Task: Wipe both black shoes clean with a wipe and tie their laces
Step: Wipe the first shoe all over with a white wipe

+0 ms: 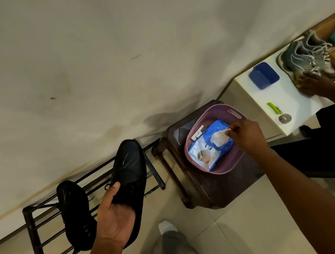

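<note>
Above rack: left hand fingers grip scuffed black shoe; right hand fingers pinch wipe.

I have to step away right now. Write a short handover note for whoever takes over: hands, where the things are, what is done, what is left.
Left hand: holds one black shoe by its heel end, toe pointing away.
Right hand: pinching a wipe at the opening of the blue wipe pack, which lies in the pink basket on the brown stool.
Second black shoe: on the metal rack, laces loose.
Done: one shoe picked up.
Left: pull the wipe free, wipe both shoes, tie both laces.
</note>
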